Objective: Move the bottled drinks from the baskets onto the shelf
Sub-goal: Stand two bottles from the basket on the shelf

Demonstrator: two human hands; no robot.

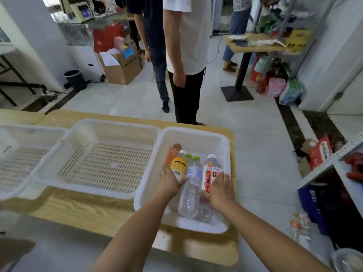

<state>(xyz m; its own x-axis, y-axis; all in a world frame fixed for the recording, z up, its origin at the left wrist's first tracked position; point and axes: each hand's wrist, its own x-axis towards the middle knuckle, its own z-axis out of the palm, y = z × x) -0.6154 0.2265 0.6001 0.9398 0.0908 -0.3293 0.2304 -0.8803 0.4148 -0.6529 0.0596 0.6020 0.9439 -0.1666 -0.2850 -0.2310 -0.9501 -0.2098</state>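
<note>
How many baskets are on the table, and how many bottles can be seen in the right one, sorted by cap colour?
White baskets: 3 (left, middle, right)
Brown-cap bottles: 1
White-cap bottles: 2
Green-cap bottles: 2
Total: 3 baskets, 5 visible bottles.

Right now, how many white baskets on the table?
3, in a row. Right basket holds the bottles, with the left hand and right hand in it. Middle basket and left basket show no bottles; the left one is cut off.
</note>
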